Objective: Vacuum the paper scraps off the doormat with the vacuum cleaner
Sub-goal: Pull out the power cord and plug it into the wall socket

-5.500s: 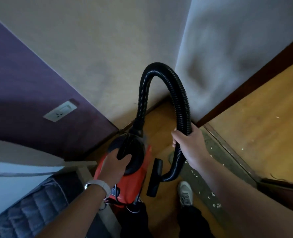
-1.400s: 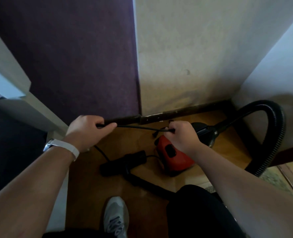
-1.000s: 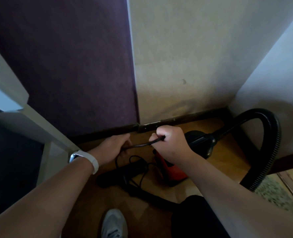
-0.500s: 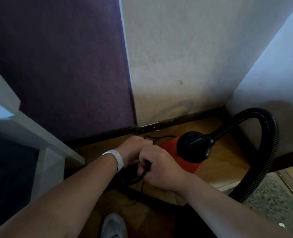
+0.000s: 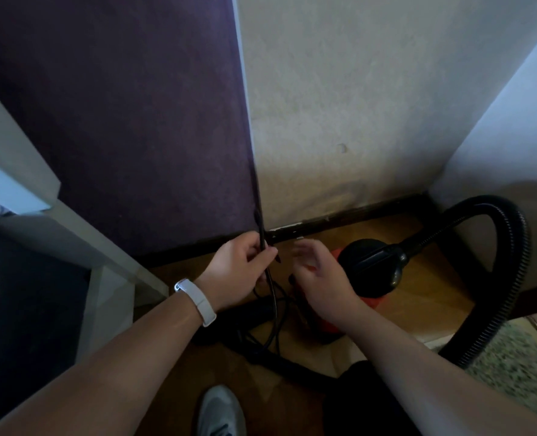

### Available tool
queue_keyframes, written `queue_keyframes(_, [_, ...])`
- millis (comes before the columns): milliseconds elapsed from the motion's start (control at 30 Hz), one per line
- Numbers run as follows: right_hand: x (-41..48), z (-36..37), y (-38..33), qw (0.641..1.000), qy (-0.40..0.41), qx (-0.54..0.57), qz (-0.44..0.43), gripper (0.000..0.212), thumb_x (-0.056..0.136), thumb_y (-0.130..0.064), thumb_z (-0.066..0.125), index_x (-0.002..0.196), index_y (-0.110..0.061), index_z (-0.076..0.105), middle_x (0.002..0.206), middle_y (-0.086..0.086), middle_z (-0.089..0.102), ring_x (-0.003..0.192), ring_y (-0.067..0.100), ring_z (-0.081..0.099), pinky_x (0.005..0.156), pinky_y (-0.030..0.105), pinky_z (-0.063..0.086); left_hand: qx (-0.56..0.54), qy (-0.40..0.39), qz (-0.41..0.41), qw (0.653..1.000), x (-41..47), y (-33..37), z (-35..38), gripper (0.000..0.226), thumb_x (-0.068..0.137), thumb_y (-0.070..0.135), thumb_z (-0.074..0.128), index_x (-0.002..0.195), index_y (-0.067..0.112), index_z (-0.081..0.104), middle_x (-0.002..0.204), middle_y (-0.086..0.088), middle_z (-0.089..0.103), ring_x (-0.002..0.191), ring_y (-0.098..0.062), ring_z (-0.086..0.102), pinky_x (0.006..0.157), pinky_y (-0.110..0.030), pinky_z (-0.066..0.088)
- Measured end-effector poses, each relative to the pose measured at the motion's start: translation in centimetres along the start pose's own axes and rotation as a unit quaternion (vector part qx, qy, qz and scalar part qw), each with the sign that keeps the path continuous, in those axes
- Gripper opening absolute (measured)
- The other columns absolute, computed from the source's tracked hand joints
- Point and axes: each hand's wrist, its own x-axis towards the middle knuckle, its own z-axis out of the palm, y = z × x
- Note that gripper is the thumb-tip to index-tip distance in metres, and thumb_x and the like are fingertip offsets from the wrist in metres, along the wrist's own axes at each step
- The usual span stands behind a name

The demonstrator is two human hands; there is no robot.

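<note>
The left hand is closed on the black power cord, fingers curled round it so that a stretch of cord runs nearly straight up out of the fist, in line with the seam between the purple wall panel and the pale wall; below the fist the cord drops into loose loops on the wooden floor. So the cord's long axis here is upright, and its free upper end points away from the floor and toward the wall. No socket shows in this view, and the plug end is too dark to pick out. The right hand hangs just beside the left, to its right, fingers spread and holding nothing, directly over the red vacuum cleaner, whose black top and handle sit close under the palm. The left hand is the one that carries the cord; the right is the nearer to the machine body. The ribbed black hose arches off the machine to the right and comes down at the edge of the speckled doormat, which lies at the lower right, well apart from both hands; paper scraps on it cannot be made out here. The vacuuming itself looks not yet begun: the cord would likely need to be carried upward along its own line to a socket, with slack fed from the loops below.
</note>
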Motion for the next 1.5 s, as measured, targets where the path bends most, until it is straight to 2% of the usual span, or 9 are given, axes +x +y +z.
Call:
queue_keyframes(67, [1.6, 0.2, -0.4, 0.972, 0.022, 0.177, 0.151, 0.024, 0.101, -0.026, 0.055, 0.123, -0.018, 0.055, 0.117, 0.003, 0.065, 0.109, 0.016, 0.062, 0.091, 0.031, 0.052, -0.005, -0.044, 0.023, 0.999, -0.4, -0.5, -0.1, 0.012, 0.095, 0.024, 0.064, 0.083, 0.026, 0.063, 0.073, 0.004, 0.065, 0.069, -0.011, 0.066, 0.068, -0.031, 0.058])
queue_keyframes(167, [4.3, 0.0, -0.6, 0.887, -0.039, 0.366, 0.28, 0.047, 0.1, -0.048, 0.049, 0.132, -0.014, 0.046, 0.12, 0.016, 0.065, 0.111, 0.029, 0.063, 0.089, 0.046, 0.053, 0.052, -0.139, 0.038, 0.988, -1.1, -1.8, 0.1, 0.018, 0.092, 0.028, 0.067, 0.078, 0.037, 0.063, 0.077, 0.008, 0.065, 0.074, -0.012, 0.065, 0.07, -0.037, 0.058])
queue_keyframes(367, [6.0, 1.1, -1.8, 0.836, -0.011, 0.433, 0.336, 0.032, 0.103, -0.024, 0.052, 0.12, 0.003, 0.049, 0.095, 0.018, 0.064, 0.076, 0.024, 0.065, 0.061, 0.033, 0.059, 0.35, -0.231, 0.11, 0.901, -2.2, -3.6, 0.2, 0.025, 0.093, 0.043, 0.061, 0.076, 0.03, 0.048, 0.077, 0.009, 0.058, 0.074, -0.011, 0.054, 0.063, -0.034, 0.041])
queue_keyframes(500, [5.3, 1.2, -3.0, 0.847, -0.01, 0.416, 0.331, 0.024, 0.105, -0.024, 0.045, 0.091, -0.007, 0.054, 0.059, 0.001, 0.043, 0.05, 0.012, 0.039, 0.046, 0.023, 0.034, 0.389, -0.253, 0.081, 0.882, -2.1, -4.6, 0.2, 0.015, 0.093, 0.045, 0.062, 0.094, 0.031, 0.063, 0.09, 0.006, 0.065, 0.086, -0.015, 0.06, 0.064, -0.026, 0.032])
queue_keyframes(633, [4.1, 0.7, -4.1, 0.899, -0.001, 0.339, 0.276, 0.032, 0.106, -0.036, 0.039, 0.088, -0.016, 0.056, 0.047, -0.004, 0.035, 0.038, 0.01, 0.028, 0.043, 0.023, 0.023, 0.319, -0.246, 0.02, 0.915, -1.1, -4.9, 0.6, 0.013, 0.086, 0.049, 0.069, 0.086, 0.039, 0.062, 0.085, 0.017, 0.06, 0.082, -0.006, 0.059, 0.066, -0.025, 0.045])
queue_keyframes(800, [2.0, -1.1, -4.3, 0.985, 0.026, 0.156, 0.073, 0.041, 0.106, -0.033, 0.037, 0.069, -0.021, 0.05, 0.051, -0.008, 0.043, 0.042, 0.004, 0.037, 0.047, 0.024, 0.03, 0.193, -0.256, -0.032, 0.947, 0.6, -3.5, 1.4, 0.02, 0.079, 0.05, 0.076, 0.085, 0.034, 0.067, 0.089, 0.011, 0.068, 0.084, -0.006, 0.064, 0.077, -0.03, 0.057])
queue_keyframes(967, [-0.3, -3.0, -3.6, 1.0, -0.003, 0.018, -0.016, 0.037, 0.104, -0.026, 0.042, 0.07, -0.015, 0.048, 0.055, -0.008, 0.043, 0.052, 0.006, 0.041, 0.059, 0.031, 0.035, -0.023, -0.05, -0.052, 0.997, 3.3, -0.6, 2.2, 0.023, 0.098, 0.028, 0.057, 0.08, 0.022, 0.069, 0.073, 0.002, 0.073, 0.069, -0.012, 0.067, 0.072, -0.034, 0.05])
queue_keyframes(1133, [-2.5, -3.2, -2.4, 0.995, -0.061, -0.066, -0.044, 0.038, 0.104, -0.024, 0.047, 0.067, -0.026, 0.048, 0.054, -0.015, 0.05, 0.051, 0.001, 0.045, 0.054, 0.025, 0.034, -0.351, -0.02, -0.154, 0.923, 5.2, 4.0, 3.0, 0.057, 0.103, 0.055, 0.028, 0.113, 0.008, 0.059, 0.083, -0.011, 0.074, 0.071, -0.026, 0.071, 0.068, -0.037, 0.053])
queue_keyframes(1500, [-3.1, -2.0, 0.0, 0.98, -0.163, -0.118, 0.006, 0.036, 0.103, -0.035, 0.046, 0.072, -0.017, 0.045, 0.058, -0.008, 0.042, 0.051, 0.008, 0.04, 0.054, 0.034, 0.031, -0.451, 0.178, -0.141, 0.863, 3.7, 5.5, -0.4, 0.042, 0.107, 0.041, 0.03, 0.111, 0.009, 0.057, 0.059, -0.001, 0.051, 0.05, -0.018, 0.052, 0.053, -0.03, 0.046])
